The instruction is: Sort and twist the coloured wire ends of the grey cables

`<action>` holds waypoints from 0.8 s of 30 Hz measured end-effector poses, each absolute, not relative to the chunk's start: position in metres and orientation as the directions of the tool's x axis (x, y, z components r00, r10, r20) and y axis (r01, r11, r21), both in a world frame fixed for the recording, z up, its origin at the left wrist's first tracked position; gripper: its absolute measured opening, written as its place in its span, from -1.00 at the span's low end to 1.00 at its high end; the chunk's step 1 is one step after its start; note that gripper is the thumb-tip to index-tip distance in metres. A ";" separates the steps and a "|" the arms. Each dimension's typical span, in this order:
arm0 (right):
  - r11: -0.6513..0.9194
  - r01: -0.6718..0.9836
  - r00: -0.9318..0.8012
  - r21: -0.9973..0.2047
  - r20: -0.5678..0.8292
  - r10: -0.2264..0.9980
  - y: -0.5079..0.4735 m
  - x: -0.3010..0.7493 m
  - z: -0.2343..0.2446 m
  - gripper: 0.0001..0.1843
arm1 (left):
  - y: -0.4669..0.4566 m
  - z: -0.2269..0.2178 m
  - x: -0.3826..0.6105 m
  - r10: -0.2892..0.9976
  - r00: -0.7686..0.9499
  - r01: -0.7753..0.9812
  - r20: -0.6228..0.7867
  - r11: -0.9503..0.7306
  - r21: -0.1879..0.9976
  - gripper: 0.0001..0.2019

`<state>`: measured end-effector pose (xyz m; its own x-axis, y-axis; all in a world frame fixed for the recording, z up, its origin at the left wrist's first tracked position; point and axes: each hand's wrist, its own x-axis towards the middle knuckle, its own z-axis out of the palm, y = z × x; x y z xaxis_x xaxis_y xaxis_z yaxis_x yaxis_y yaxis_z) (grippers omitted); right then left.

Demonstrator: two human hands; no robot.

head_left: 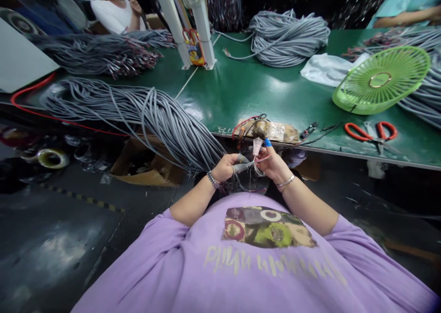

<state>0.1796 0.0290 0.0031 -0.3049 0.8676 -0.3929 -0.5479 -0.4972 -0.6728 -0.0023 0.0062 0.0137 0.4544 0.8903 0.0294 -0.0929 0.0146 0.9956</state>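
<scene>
In front of my body, at the table's near edge, my left hand (225, 168) is closed on the end of a grey cable (244, 167). Its fingertips wear greyish coverings. My right hand (274, 167) pinches the thin stripped wires (262, 158) at that cable's end, with a blue wrap (268, 142) on one raised fingertip and a pale covering (257, 146) on another. Beside my left hand, a long bundle of grey cables (172, 120) runs off the table edge. Just beyond both hands lies a taped board (272, 130) with wires on it.
Red-handled scissors (378, 140) and a green fan (381, 81) are on the right of the green table (237, 90). A coiled grey cable (289, 39) and a white post (206, 42) stand farther back. An open cardboard box (148, 166) is below left. Co-workers sit across.
</scene>
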 end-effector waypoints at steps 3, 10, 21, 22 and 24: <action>-0.514 -0.567 -0.307 -0.644 -0.413 0.857 0.027 0.185 0.000 -0.42 | 0.003 0.016 -0.005 0.869 0.493 -0.086 0.033 0.011 0.996 -0.57; -0.566 -0.533 -0.323 -0.629 -0.467 0.823 0.024 0.195 -0.003 -0.48 | -0.021 0.012 -0.021 0.780 0.624 -0.033 -0.033 0.068 0.997 -0.58; -0.167 -0.287 -0.354 -0.943 -0.058 0.933 -0.009 0.199 -0.005 -0.24 | -0.030 0.003 -0.018 0.948 0.146 0.074 0.284 -0.297 0.952 -0.68; -0.062 -0.206 -0.351 -0.977 0.014 0.936 -0.014 0.199 -0.002 -0.23 | -0.031 0.002 -0.016 0.930 0.138 0.130 0.341 -0.358 0.924 -0.72; 0.135 -0.033 -0.363 -0.990 0.138 0.921 -0.023 0.197 0.005 -0.24 | -0.032 0.000 -0.013 0.884 0.149 0.253 0.444 -0.468 0.847 -0.78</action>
<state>0.1969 -0.0226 0.0054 -0.3632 0.9215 0.1378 -0.0327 0.1352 -0.9903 -0.0131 -0.0324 -0.0005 0.1492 0.8838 0.4435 0.2526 -0.4677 0.8470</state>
